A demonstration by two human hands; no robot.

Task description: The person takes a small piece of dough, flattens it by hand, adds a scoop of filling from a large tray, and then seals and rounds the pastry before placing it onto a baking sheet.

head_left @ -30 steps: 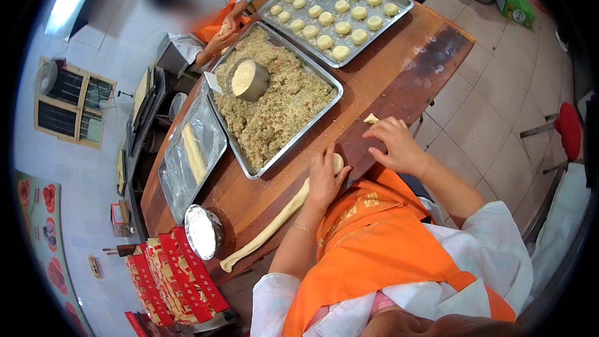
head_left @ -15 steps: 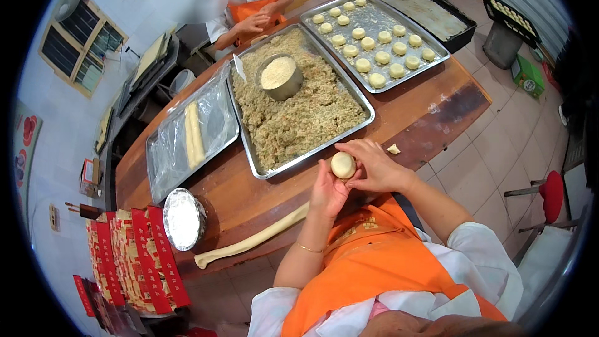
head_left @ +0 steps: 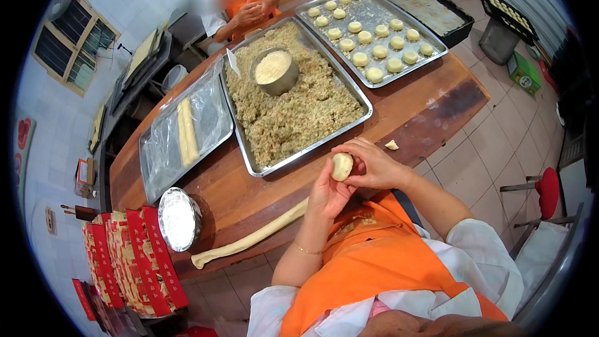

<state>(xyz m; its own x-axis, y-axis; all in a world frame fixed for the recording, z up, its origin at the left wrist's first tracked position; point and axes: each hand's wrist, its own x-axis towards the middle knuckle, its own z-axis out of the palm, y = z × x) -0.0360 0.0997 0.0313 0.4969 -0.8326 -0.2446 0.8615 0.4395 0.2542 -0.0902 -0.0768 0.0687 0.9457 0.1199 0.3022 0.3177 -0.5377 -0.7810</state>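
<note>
A pale round dough ball (head_left: 341, 166) sits between both my hands above the near edge of the wooden table (head_left: 430, 97). My left hand (head_left: 327, 192) cups it from below and my right hand (head_left: 371, 163) wraps it from the right, fingers pinching its top. A long dough rope (head_left: 249, 238) lies on the table left of my left hand. Just beyond my hands stands a metal tray of crumbly brownish filling (head_left: 293, 103) with a small metal bowl (head_left: 274, 70) in it. A small dough scrap (head_left: 392, 145) lies to the right.
A tray of several shaped dough balls (head_left: 369, 31) is at the far right. A plastic-covered tray with dough strips (head_left: 185, 132) and a foil-covered round bowl (head_left: 179, 218) sit left. Red boxes (head_left: 134, 262) are stacked at the near left. Another person in an orange apron (head_left: 249, 6) works across the table.
My hands left the table and came together around the dough ball, lifting it and closing over it. My head view has shifted, bringing the table more to centre.
</note>
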